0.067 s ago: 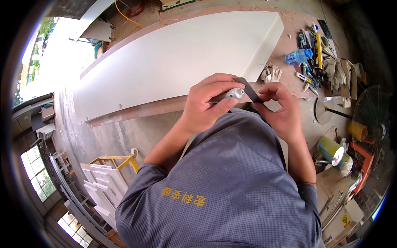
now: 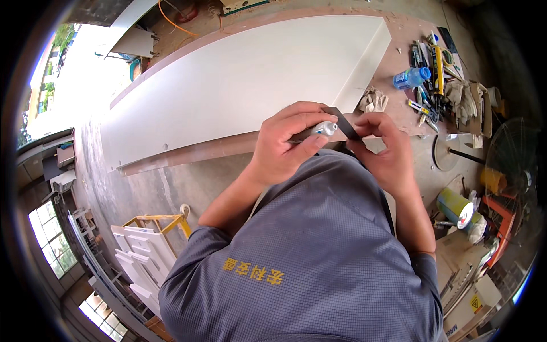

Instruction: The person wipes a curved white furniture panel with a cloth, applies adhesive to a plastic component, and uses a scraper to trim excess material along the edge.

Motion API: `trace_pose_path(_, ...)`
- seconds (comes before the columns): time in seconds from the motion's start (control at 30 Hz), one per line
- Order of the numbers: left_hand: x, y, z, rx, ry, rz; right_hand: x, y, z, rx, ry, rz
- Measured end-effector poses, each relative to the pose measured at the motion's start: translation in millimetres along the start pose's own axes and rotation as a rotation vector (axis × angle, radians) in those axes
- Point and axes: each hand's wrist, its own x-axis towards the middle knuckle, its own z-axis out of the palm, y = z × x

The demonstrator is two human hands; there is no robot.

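Our left hand [image 2: 290,142] is closed around a small tube [image 2: 320,129] with a pale nozzle end, and our right hand [image 2: 383,151] pinches a thin dark strip [image 2: 345,123] between thumb and fingers; both are held close to our chest, above the near edge of the desk [image 2: 410,34], with the nozzle almost touching the strip.

We judge that a hard squeeze could push out too much paste, which might run over our fingers or drip onto the grey shirt [image 2: 319,245] or the long white panel [image 2: 239,80] lying on the desk; the strip is held only at one end, so it could bend or slip under the nozzle, and the line of paste would wander off it.

Much is hard to make out; our left fingers cover most of the tube, so we cannot tell how full it is or whether paste is coming out; the lower end of the strip is hidden behind our right hand; the tools [image 2: 433,74] heaped at the far right, beside a plastic bottle [image 2: 410,78], blur together near the rim, and the fan [image 2: 513,159] is partly cut off.
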Motion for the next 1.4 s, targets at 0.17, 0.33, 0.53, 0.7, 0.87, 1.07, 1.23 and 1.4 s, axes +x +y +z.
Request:
trace_pose_path(0.17, 2, 3, 10, -0.029, 0.043, 0.019, 10, -2, 16, -0.093, 0.129, -0.209)
trace_pose_path(0.33, 2, 3, -5, 0.011, 0.036, -0.024, 13, -6, -9, -0.128, 0.032, -0.057)
trace_pose_path(0.53, -2, -4, -8, 0.008, -0.015, -0.006, 17, -16, -23, 0.009, -0.176, -0.195)
trace_pose_path(0.7, -1, -4, -8, 0.024, -0.031, 0.018, 22, -22, -22, -0.042, -0.159, -0.328)
trace_pose_path(0.87, -1, -4, -9, 0.034, -0.027, 0.035, 22, -24, -22, -0.059, -0.185, -0.309)
trace_pose_path(1.07, -2, 2, -11, 0.061, -0.028, -0.031, 22, -26, -19, -0.048, -0.188, -0.307)
trace_pose_path(1.23, -3, 4, -11, 0.041, 0.011, -0.049, 18, -28, -14, -0.05, -0.189, -0.28)
trace_pose_path(1.4, -4, 0, -14, 0.078, 0.025, -0.024, 19, -26, -17, -0.039, -0.244, -0.292)
